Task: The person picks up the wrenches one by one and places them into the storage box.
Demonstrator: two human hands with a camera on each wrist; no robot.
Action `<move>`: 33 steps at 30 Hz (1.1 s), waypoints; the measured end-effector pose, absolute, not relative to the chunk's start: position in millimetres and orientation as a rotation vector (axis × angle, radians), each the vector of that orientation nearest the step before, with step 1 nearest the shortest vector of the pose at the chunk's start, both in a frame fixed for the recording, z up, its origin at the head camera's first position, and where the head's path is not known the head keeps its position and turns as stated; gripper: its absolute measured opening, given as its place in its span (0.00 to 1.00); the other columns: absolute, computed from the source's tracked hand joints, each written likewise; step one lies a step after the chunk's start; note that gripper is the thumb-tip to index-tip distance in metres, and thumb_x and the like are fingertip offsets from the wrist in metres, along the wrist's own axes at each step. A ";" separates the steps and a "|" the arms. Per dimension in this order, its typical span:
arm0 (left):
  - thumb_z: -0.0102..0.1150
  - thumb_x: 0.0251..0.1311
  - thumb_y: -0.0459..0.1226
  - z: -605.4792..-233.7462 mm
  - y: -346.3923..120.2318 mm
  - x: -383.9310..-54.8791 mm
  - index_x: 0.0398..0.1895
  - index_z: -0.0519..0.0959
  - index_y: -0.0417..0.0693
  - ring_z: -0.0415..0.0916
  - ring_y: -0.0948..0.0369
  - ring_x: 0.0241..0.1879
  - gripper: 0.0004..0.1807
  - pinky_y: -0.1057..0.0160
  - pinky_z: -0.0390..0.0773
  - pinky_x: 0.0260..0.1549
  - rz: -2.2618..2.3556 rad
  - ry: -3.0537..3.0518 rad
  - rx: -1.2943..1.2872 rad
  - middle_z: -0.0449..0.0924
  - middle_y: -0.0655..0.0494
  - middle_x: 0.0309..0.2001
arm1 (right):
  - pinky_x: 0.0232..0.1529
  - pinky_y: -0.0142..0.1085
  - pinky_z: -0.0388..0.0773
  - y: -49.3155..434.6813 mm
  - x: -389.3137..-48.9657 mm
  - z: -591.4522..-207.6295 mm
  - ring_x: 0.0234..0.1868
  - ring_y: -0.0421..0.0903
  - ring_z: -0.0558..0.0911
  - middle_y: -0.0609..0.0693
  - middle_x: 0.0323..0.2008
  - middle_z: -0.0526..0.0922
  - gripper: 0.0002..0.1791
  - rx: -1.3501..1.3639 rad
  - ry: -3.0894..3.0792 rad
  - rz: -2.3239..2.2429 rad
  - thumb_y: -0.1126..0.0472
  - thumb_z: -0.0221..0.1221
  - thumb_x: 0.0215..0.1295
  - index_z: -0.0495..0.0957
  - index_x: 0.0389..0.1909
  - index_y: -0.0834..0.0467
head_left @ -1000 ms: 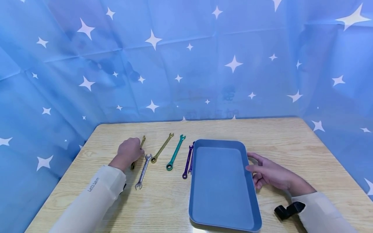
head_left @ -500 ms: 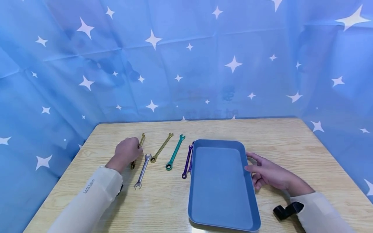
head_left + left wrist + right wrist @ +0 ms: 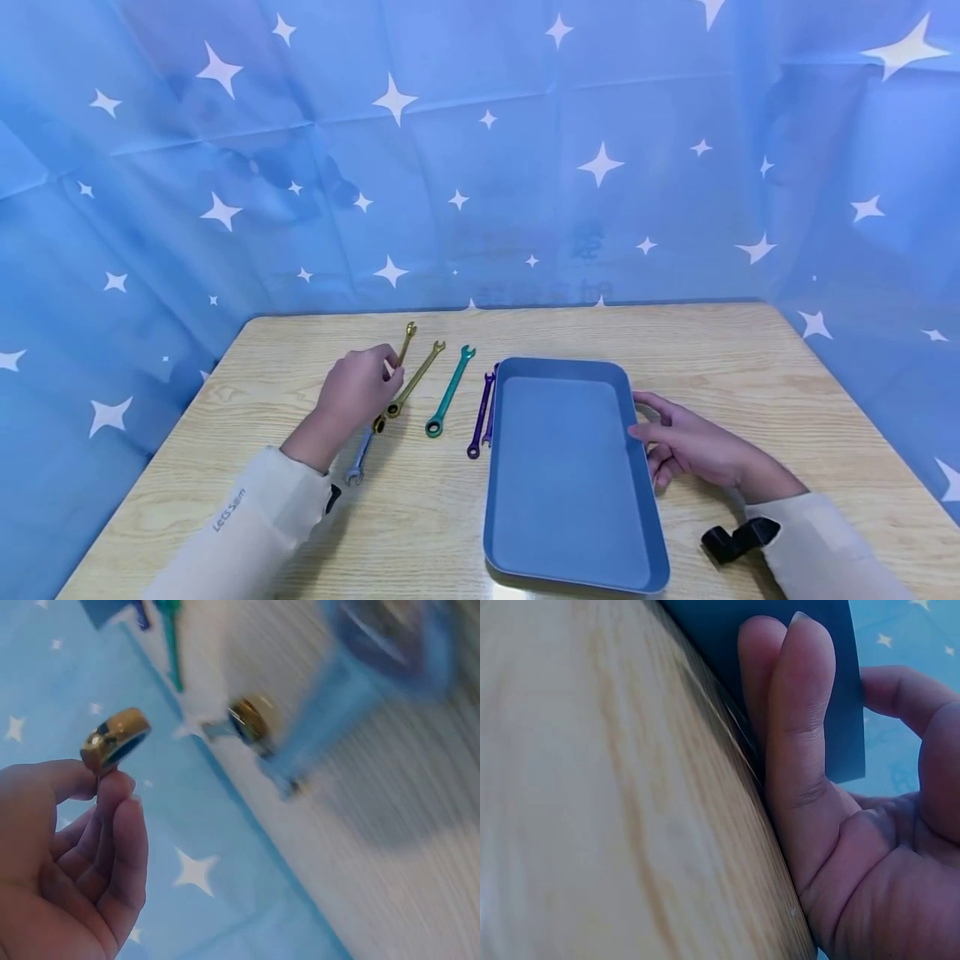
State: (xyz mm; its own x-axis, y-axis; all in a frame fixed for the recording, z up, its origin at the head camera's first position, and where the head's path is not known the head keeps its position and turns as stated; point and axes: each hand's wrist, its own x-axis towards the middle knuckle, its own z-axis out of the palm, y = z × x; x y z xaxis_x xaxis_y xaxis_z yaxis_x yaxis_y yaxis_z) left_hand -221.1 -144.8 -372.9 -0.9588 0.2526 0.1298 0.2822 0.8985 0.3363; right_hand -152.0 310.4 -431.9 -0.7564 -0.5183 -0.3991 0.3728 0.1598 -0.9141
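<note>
In the head view my left hand (image 3: 358, 385) pinches a gold combination wrench (image 3: 406, 343) between thumb and fingers. Its ring end (image 3: 114, 740) pokes out past the fingertips in the left wrist view. Below the hand lies a silver open-end wrench (image 3: 361, 460), its upper end hidden. A second gold wrench (image 3: 417, 379) is just to the right, followed by a green wrench (image 3: 451, 390). My right hand (image 3: 693, 446) holds the right rim of a blue-grey tray (image 3: 573, 483), thumb on the rim and fingers along the outer wall (image 3: 846, 712).
A purple wrench (image 3: 482, 417) lies left of the tray, with another purple wrench (image 3: 490, 421) partly hidden against the tray's edge. The wooden table (image 3: 712, 342) backs onto a blue star-printed cloth (image 3: 487, 167).
My left hand has lifted the gold wrench and carried it rightward, over the silver wrench's upper end. My right hand and the tray have stayed in place.
</note>
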 end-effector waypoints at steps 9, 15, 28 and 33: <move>0.59 0.69 0.41 -367.2 -120.8 -196.4 0.42 0.81 0.46 0.68 0.65 0.11 0.08 0.65 0.68 0.13 -0.668 -2.961 -0.464 0.78 0.62 0.20 | 0.32 0.40 0.85 309.5 -151.0 -433.0 0.27 0.42 0.85 0.49 0.28 0.85 0.46 -0.154 1.751 -1.679 0.55 0.46 0.80 0.19 0.77 0.56; 0.59 0.69 0.41 -360.1 -108.1 -187.7 0.41 0.81 0.48 0.68 0.65 0.11 0.07 0.66 0.68 0.13 -0.732 -2.957 -0.483 0.80 0.62 0.22 | 0.32 0.40 0.85 308.1 -152.5 -432.1 0.27 0.42 0.85 0.49 0.28 0.85 0.46 -0.145 1.765 -1.669 0.54 0.46 0.80 0.20 0.78 0.55; 0.61 0.68 0.42 -357.5 -72.2 -174.1 0.41 0.81 0.50 0.67 0.66 0.10 0.06 0.67 0.67 0.13 -0.893 -2.918 -0.676 0.81 0.64 0.22 | 0.33 0.41 0.85 310.3 -152.3 -431.7 0.28 0.42 0.85 0.49 0.28 0.85 0.47 -0.147 1.760 -1.681 0.55 0.47 0.79 0.19 0.78 0.55; 0.60 0.69 0.42 -358.2 -61.1 -168.4 0.41 0.81 0.50 0.69 0.68 0.11 0.06 0.68 0.70 0.16 -0.943 -2.927 -0.728 0.83 0.63 0.24 | 0.33 0.41 0.85 309.2 -152.7 -431.2 0.28 0.42 0.85 0.49 0.28 0.85 0.47 -0.143 1.767 -1.676 0.55 0.47 0.79 0.19 0.78 0.55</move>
State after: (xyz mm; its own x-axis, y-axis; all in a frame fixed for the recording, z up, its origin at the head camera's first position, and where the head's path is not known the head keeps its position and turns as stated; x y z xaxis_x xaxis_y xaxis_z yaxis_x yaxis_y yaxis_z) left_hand -168.4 -61.1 -358.2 -0.8936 0.4324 0.1202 0.4212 0.7156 0.5572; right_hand -152.7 309.2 -431.2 -0.7573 -0.5188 -0.3968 0.3688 0.1617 -0.9153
